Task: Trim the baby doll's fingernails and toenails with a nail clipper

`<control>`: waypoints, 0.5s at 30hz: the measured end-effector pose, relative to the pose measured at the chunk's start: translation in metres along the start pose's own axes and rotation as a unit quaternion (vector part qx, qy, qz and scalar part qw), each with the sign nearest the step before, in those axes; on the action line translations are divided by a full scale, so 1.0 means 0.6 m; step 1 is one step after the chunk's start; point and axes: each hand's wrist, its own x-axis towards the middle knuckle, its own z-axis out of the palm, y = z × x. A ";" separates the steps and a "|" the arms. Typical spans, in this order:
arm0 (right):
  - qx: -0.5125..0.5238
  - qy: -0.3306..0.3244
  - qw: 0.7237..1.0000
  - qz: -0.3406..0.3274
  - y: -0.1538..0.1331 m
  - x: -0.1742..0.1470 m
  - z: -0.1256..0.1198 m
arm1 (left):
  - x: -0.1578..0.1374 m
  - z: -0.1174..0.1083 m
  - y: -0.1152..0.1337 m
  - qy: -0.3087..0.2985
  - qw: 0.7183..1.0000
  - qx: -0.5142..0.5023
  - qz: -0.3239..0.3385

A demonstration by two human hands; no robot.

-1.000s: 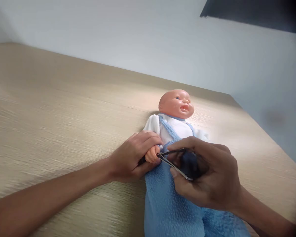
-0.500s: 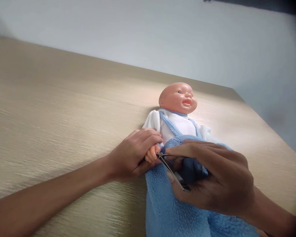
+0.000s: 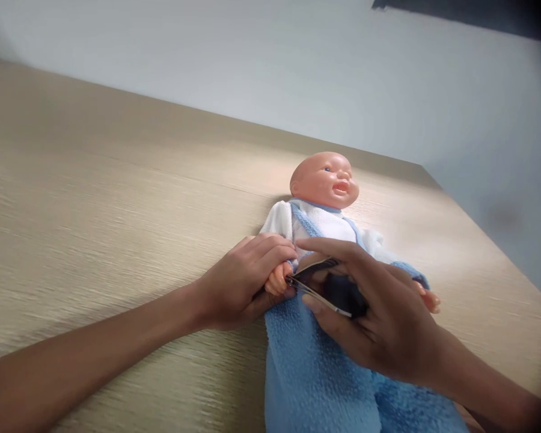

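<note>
A baby doll (image 3: 327, 180) in a white top and blue fleece overalls lies on its back. My left hand (image 3: 241, 279) is wrapped round the doll's forearm and wrist, with the small orange-pink doll hand (image 3: 278, 279) showing past my fingers. In my right hand (image 3: 388, 313) is a metal nail clipper (image 3: 328, 301), gripped between thumb and fingers with its two arms spread apart. The clipper's jaw end meets the doll's fingertips; whether it closes on one is too small to tell. The doll's other hand (image 3: 429, 297) sticks out beyond my right hand.
The pale wood-grain table (image 3: 117, 210) stretches away to the left and behind the doll. Its far edge runs along a light wall (image 3: 207, 54), and its right edge slopes down toward me. A dark strip (image 3: 469, 21) crosses the upper right corner.
My right hand has shifted up and turned, so the clipper slants less steeply and its arms look wider apart. The doll's far hand has come into view. My left hand keeps its place.
</note>
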 end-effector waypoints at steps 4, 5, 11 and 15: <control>0.027 -0.008 1.000 -0.001 0.004 0.003 0.001 | -0.001 0.001 -0.001 0.015 1.000 0.002 0.009; 0.026 -0.009 1.000 -0.002 0.005 0.004 0.000 | -0.001 0.001 -0.002 0.016 1.000 0.002 0.012; 0.020 -0.018 1.000 -0.014 0.005 0.006 -0.002 | 0.000 -0.001 -0.003 -0.016 1.000 -0.007 0.002; 0.012 -0.008 1.000 -0.006 0.006 0.001 0.001 | 0.000 -0.002 0.000 -0.009 1.000 -0.006 0.000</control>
